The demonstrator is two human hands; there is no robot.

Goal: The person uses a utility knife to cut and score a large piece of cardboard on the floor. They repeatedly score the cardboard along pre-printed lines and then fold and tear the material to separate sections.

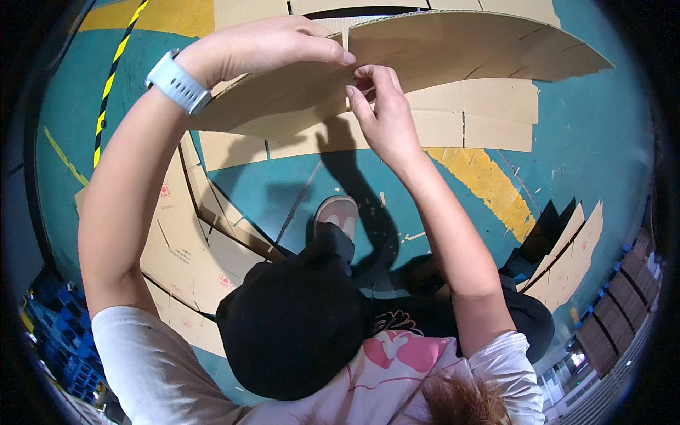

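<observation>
A long brown cardboard sheet (453,53) stands tilted up in front of me, with a narrow slot cut down from its top edge. My left hand (283,48), with a pale watch on the wrist, bends over the sheet's upper edge left of the slot. Its thumb lies along the front face, and some of its fingers are hidden behind. My right hand (384,106) is at the lower end of the slot, thumb and fingers curled together in a pinch. What lies between those fingertips is too small to tell.
Flat slotted cardboard (496,117) lies on the green floor (283,180) beyond and below the raised sheet. More cardboard sheets (173,241) spread at my left; a cardboard stack (567,262) leans at my right. Small scraps dot the floor near my shoe (338,214). Blue crates (67,343) stand lower left.
</observation>
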